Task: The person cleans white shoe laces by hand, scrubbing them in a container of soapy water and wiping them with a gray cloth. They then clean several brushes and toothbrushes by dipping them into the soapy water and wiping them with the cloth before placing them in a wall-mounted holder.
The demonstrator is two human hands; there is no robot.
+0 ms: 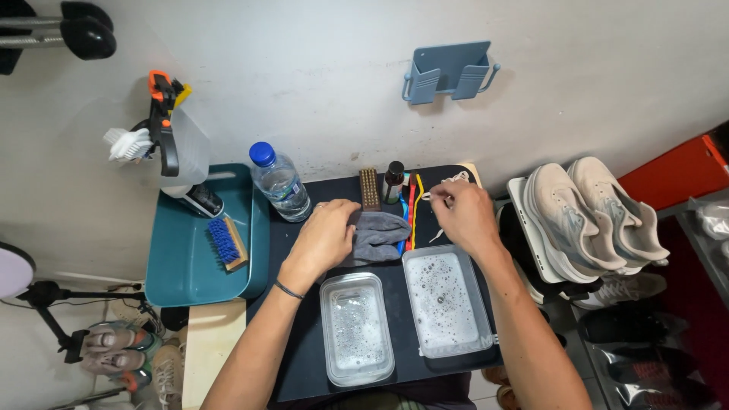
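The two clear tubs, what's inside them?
Both clear tubs, left and right, hold bubbly, soapy water. Nothing else shows in either, though foam could hide something small in the water.

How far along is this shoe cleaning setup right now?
Done: two tubs hold soapy water, and brushes are laid out. In hand: the right hand holds a white shoelace; the left hand rests on the grey cloth. Left: the pale sneakers sit untouched beside the table.
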